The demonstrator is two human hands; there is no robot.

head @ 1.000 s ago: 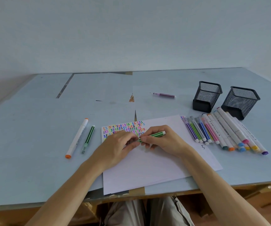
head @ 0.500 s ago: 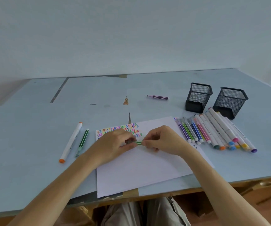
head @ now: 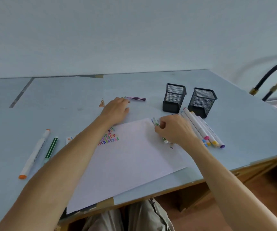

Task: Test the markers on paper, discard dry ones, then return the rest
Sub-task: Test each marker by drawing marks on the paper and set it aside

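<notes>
My right hand (head: 172,129) pinches a green striped marker (head: 159,130) at the white paper's (head: 127,164) far-right corner; my left hand (head: 116,110), fingers relaxed, touches the purple striped marker (head: 137,98) farther away.

Hands parted from the middle of the paper.
The left hand (head: 116,110) reached out to the purple marker (head: 137,98) far up the table, while the right hand (head: 173,129) carried the green marker (head: 159,130) over to the row of markers (head: 203,130).

Row of markers (head: 201,130) mostly behind right hand (head: 172,129) — grip unclear
</notes>
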